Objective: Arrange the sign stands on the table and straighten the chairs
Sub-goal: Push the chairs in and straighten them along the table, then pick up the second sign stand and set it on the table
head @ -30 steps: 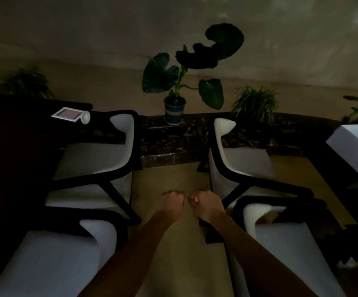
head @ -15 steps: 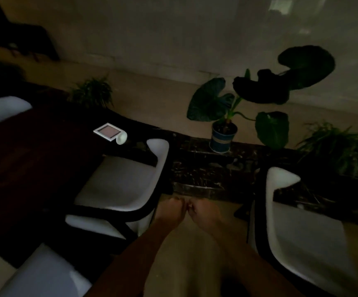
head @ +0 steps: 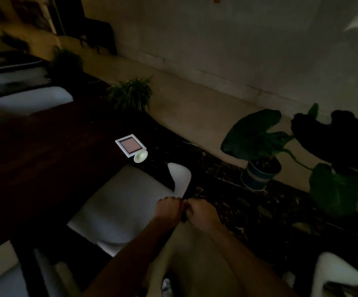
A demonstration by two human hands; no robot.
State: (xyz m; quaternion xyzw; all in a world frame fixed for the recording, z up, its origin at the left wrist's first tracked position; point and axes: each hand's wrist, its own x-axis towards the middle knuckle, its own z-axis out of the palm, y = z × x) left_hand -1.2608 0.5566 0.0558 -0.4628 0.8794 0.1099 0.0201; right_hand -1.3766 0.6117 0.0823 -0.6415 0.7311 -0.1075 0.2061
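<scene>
Dim room, dark tabletop (head: 45, 151): the sign stand (head: 131, 147) lies flat near its edge. Left hand (head: 167, 211) and right hand (head: 201, 213), both curled shut, grip the white chair (head: 118, 202)'s dark backrest.

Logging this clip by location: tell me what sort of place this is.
Probably a meeting or reception room: a long dark wooden table lined with white-cushioned black-framed chairs, a white-framed sign stand lying flat on it, and potted broad-leaf plants along the wall.
</scene>
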